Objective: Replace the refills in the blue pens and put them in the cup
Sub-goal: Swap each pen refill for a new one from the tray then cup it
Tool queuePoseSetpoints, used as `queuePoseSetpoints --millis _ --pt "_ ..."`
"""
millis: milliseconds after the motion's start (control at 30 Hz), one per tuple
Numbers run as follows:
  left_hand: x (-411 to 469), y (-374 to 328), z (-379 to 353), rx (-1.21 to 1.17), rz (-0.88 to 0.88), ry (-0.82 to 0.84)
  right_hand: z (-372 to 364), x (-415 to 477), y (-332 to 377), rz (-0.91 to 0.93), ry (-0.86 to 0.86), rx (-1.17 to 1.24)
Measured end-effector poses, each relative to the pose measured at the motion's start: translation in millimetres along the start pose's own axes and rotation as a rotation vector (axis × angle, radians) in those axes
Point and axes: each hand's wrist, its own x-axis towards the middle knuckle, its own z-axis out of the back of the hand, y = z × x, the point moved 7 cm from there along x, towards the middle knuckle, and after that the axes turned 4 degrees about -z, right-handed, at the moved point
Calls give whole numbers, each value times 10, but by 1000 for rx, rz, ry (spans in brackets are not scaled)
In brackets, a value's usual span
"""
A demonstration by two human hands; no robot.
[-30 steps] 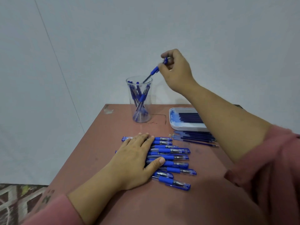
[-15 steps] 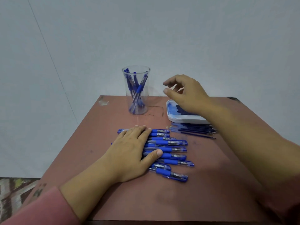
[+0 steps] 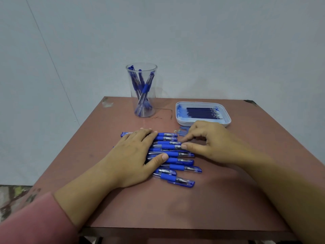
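Two bare hands are down on a reddish-brown square table (image 3: 211, 199). At the far left, a pink sleeve (image 3: 31, 219) covers the forearm of the left hand (image 3: 133, 155). This hand lies flat, palm down, with its fingers straight and close together and the thumb spread out. It presses on the left half of a row of blue pens with clear barrels (image 3: 177, 162) and grips nothing. The pens lie side by side, lengthwise left to right, touching one another near the middle of the table.

Beyond the left hand's fingertips, near the table's far edge, a tall clear plastic cup (image 3: 141, 95) stands upright. Several more blue pens (image 3: 145, 88) lean inside it, crossed against one another.

Right of the row, the right hand (image 3: 212, 140) has its fingers curled. Its thumb and forefinger tips pinch the right end of one pen (image 3: 168, 147) in the upper part of the row, and the other fingers are tucked under.

Just behind this hand sits a shallow white rectangular tray (image 3: 202, 103) with rounded corners. It holds a neat bundle of dark blue refills (image 3: 200, 112) laid parallel, tips pointing right. A few small pale blue ends (image 3: 182, 132) show between the tray and the row, too small to identify.
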Motion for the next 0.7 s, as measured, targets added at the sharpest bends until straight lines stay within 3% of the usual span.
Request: queuePoseSetpoints --millis 467,700 --pt "-10 -10 -9 -9 46 32 -47 108 55 -27 114 -113" --pt "-9 -11 65 -7 59 8 52 72 57 -53 -4 39"
